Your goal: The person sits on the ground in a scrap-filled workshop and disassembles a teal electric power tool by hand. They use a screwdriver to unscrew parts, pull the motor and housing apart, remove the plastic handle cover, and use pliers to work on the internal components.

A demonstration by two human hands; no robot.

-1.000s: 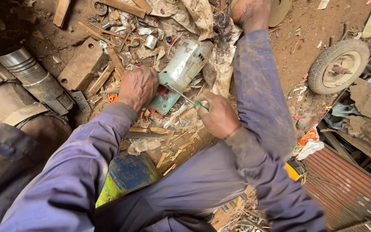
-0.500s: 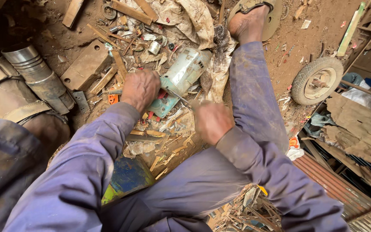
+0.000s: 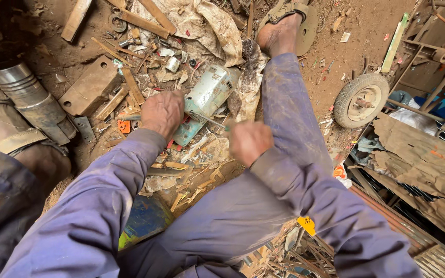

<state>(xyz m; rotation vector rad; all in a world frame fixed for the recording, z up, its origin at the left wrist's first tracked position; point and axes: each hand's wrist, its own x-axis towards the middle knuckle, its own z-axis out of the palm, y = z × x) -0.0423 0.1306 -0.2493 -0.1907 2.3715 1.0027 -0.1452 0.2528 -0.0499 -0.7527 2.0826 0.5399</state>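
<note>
- Pale green and white cylindrical electric motor point(image 3: 207, 100) lies on the littered dirt ground at about 12 o'clock from the hands, its teal end pointing toward 7 o'clock.
- Left hand point(image 3: 161, 112) rests on the teal end at 9 o'clock of the motor, fingers curled over it.
- Right hand point(image 3: 249, 141) sits at 5 o'clock of the motor, fist wrapped tight on a thin metal screwdriver point(image 3: 209, 121) whose shaft slants up toward 10 o'clock to the motor body.
- Rusty flat metal block point(image 3: 89, 87) lies at 9 o'clock; small grey rubber wheel point(image 3: 360, 100) at 3 o'clock, well apart.
</note>
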